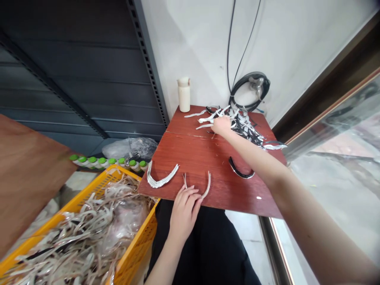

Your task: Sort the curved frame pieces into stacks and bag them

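Near the table's front edge, my left hand (185,206) has its fingers together over the middle of a thin beige U-shaped strip bundle (208,183). Both ends of that bundle show beyond the fingers. My right hand (222,124) reaches to the back of the table, closed among a loose pile of white, grey and black strips (247,128). What its fingertips grip is hidden. Left of my left hand lies a white curved strip bundle (162,182). A black curved strip bundle (240,171) rests below my right forearm.
The red-brown table (190,152) stands against a white wall. On it are a cream bottle (184,97) and coiled black cable (264,89). A yellow crate (133,241) full of strips sits at lower left, near green-capped bottles (102,161). A glass panel borders the right.
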The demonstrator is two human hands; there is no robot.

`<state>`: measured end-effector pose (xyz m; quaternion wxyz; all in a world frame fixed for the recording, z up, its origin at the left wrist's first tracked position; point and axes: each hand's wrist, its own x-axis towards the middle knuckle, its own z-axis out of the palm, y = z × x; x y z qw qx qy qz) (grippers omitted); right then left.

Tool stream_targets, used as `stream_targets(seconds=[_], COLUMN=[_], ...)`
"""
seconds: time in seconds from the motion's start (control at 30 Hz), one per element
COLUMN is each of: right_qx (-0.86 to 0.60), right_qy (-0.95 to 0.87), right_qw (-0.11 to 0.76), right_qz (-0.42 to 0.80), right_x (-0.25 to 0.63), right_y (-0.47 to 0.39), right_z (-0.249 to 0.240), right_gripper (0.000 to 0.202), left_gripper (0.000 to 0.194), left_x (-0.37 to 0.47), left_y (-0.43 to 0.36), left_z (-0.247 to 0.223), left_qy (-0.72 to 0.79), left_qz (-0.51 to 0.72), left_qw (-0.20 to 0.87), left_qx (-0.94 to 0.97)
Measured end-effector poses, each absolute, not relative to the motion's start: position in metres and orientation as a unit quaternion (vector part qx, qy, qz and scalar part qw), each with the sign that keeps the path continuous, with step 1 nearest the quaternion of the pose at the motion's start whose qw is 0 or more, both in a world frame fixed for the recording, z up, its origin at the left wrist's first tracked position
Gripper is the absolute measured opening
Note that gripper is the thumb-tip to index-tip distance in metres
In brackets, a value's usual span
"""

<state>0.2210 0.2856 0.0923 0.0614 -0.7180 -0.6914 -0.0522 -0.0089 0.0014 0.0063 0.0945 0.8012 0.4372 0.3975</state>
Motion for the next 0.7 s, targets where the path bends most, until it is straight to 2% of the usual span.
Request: stream_targets(seconds=[0.23, 0.3, 0.43, 0.5, 0.6, 0.7], right_qx=[-0.742, -0.726, -0.581, -0.513, -0.471, -0.454], right_qy=[-0.665, -0.668, -0.659, -0.654, -0.692, -0.791], right_qw=[0.085, 0.15, 0.358, 0.409, 0.401, 0.324], right_qz=[-0.021, 0.065, 0.317, 0.377, 0.371, 0.249], right_x=[0.223, 0.229, 0.233, 0.23, 0.219, 0.203], right_y=[0.291, 0.285, 0.256, 0.233, 0.193, 0.151], right_z=[0.096, 0.11, 0.142, 0.154, 0.163, 0.158], right_gripper=[0.024, 0.021, 0.019, 0.018, 0.02, 0.015], left_gripper=[0.012, 0.012, 0.012, 0.012, 0.012, 0.012], left_x=[-0.01, -0.01, -0.011, -0.011, -0.011, -0.011], left_y=[0.0, 0.0, 0.0, 0.0, -0.001, -0.002], left_z=[0.008, 0.007, 0.006, 0.004, 0.003, 0.004], left_qy=[0.435, 0.438, 0.438, 0.436, 0.433, 0.434], left_qz=[0.399, 0.396, 0.395, 0.395, 0.396, 0.398], left_qw=[0.107, 0.112, 0.125, 0.129, 0.132, 0.134], left_qx=[0.8, 0.8, 0.798, 0.798, 0.799, 0.797])
